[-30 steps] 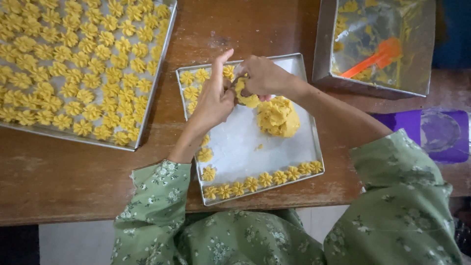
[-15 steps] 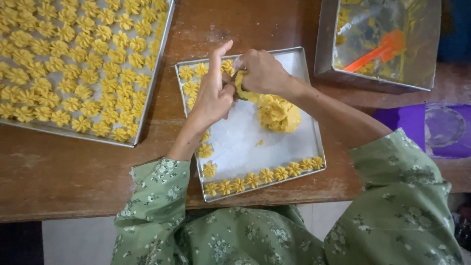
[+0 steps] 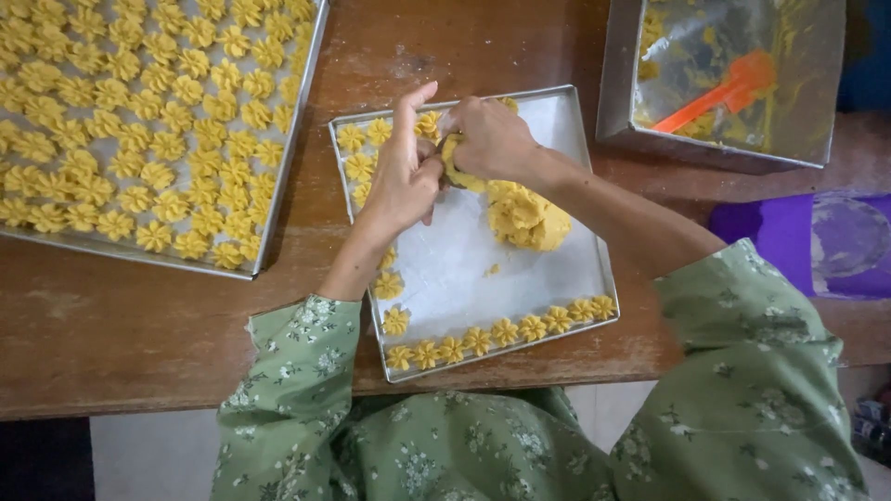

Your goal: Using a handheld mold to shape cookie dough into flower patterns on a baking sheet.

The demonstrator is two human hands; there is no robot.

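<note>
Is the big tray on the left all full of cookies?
Nearly full. Yellow flower-shaped pieces lie in rows across the big tray, reaching its right rim.

We see the small tray (image 3: 594,186) mid-surface (image 3: 139,334), dough lump (image 3: 524,215) on it w/ cookies (image 3: 492,336) along its near & left edges. Full tray (image 3: 278,186) lies left; container (image 3: 620,83) w/ spatula (image 3: 724,88) inside sits behind-right; a lid (image 3: 849,237), perhaps, far right.

I see my right hand (image 3: 490,137) shifted left and up the small tray (image 3: 566,121), off the dough mound (image 3: 524,215) | its pinched dough piece (image 3: 457,167) now meets my left hand (image 3: 404,181) | my left index finger points straighter up
</note>
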